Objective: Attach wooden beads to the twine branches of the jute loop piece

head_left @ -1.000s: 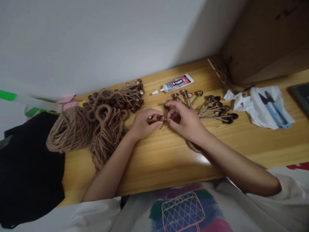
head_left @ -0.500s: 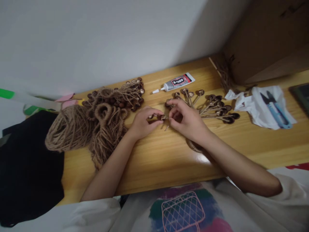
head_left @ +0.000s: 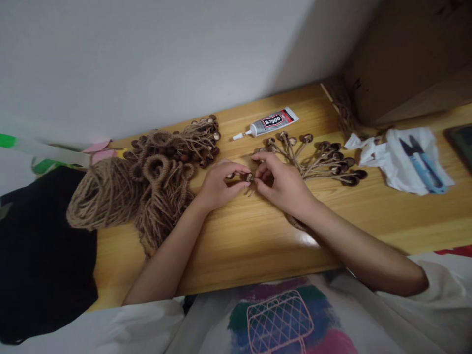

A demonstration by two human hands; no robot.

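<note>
Brown shell point(head_left: 249, 177) sits pinched in left hand point(head_left: 217, 186), beside right hand point(head_left: 283, 186) (grip unclear).

2 hands point(head_left: 217, 186) point(head_left: 283, 186) | 1 glue tube point(head_left: 273, 122) | 1 twine ball point(head_left: 103, 194) | 1 snips point(head_left: 422, 167)

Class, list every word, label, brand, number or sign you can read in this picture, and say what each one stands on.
"B-7000": on the label of the grey, white-nozzled tube lying on the wooden table.
Other print on the tube: too small to read.
Dark marks on the brown cardboard box: too dim and blurred to read.
</note>
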